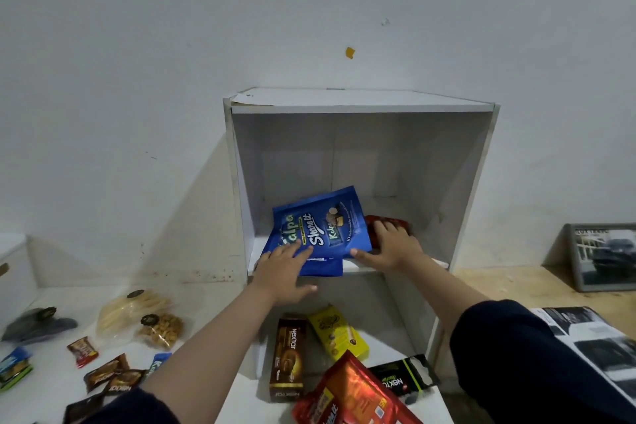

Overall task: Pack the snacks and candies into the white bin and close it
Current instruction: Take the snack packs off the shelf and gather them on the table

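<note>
Both hands are reaching into a white shelf: the left hand (282, 268), fingers spread, is pressing a blue pouch (318, 229); the right hand (390, 246) is lying flat beside it on a red pack (395, 222). The pouch is overhanging the shelf (364, 267) edge between them and could slip off.

Home room, white cubby shelf (361, 107), scuffed wall (137, 79), framed picture (602, 256)

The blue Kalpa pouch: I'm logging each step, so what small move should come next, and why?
Probably push the blue Kalpa pouch deeper onto the upper shelf. Its lower edge overhangs the shelf's front lip, it lies tilted, the left hand rests flat on it, and the right hand touches its right edge.
</note>
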{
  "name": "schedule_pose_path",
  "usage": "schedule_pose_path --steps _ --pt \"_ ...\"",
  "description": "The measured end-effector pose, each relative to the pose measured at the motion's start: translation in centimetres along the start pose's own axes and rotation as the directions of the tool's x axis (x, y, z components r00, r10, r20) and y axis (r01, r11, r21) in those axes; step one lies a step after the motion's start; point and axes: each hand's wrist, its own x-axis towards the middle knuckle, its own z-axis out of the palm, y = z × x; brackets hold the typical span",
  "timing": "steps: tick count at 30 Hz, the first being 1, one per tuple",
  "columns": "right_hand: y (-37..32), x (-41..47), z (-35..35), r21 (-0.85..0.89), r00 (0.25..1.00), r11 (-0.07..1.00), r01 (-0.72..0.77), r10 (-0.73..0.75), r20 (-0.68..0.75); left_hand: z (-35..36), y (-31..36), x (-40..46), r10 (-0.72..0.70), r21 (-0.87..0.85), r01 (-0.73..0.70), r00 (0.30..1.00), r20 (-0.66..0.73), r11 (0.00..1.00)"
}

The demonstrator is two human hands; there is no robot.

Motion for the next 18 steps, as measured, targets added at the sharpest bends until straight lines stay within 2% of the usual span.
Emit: schedule_pose_path --steps 6,11,15,18 --pt "-0.3 -2.4 -0.1 -0.023 0.998 0.999 0.048 -0.049 -0.029 -0.5 -0.3 -1.7 -0.007 -0.041 0.002 0.992 -0.124 0.999" --pt "-0.7 -4.1 -0.6 -0.208 0.996 0.976 0.065 -0.049 0.081 -1.7 -0.1 -2.7 0.045 -0.003 -0.046 0.982 -0.183 0.999" --pt "-0.6 -5.7 -1.1 -0.334 0.994 0.938 0.093 -0.107 -0.024 -2.8 0.4 -3.9 0.058 0.038 -0.051 0.972 -0.228 0.998" --pt "-0.1 -7.2 -1.8 -0.335 0.987 0.933 0.132 -0.156 -0.047 -3.7 1.3 -5.2 -0.010 -0.058 -0.007 0.957 -0.289 0.998"
